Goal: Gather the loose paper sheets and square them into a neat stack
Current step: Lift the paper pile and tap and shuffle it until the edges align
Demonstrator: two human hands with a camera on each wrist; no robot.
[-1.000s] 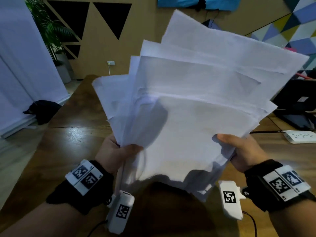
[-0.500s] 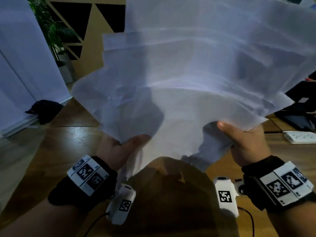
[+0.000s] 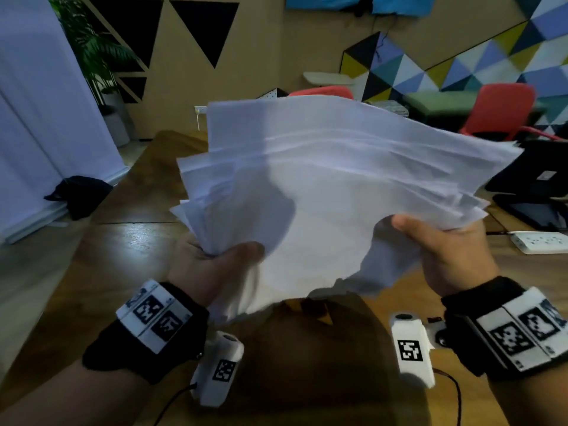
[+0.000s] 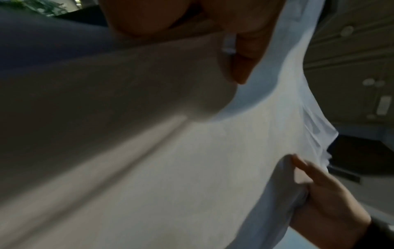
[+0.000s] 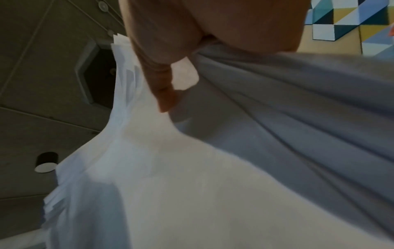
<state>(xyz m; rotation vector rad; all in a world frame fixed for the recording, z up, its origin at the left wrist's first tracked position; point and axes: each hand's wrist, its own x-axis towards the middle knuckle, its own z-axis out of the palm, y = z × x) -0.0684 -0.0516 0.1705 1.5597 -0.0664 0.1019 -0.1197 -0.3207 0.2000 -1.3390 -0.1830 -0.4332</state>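
Two hands, one fanned bundle of paper sheets (image 3: 332, 192), too many to count, held above wooden table (image 3: 123, 247). Left hand (image 3: 209, 265) pinching near-left corner; right hand (image 3: 445, 250) pinching near-right edge. Edges uneven, unsquared.

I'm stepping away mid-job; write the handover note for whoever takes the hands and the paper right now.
Left hand: grips the near-left corner of the paper sheets, thumb on top.
Right hand: grips the near-right edge, thumb on top.
Sheets: all gathered in one bundle, held up off the wooden table, none seen loose on it.
Done: gathering.
Left: squaring. Far edges are stepped and fanned, near edge sags and crumples. Probably best to tap the edges on the table, then set the stack down.
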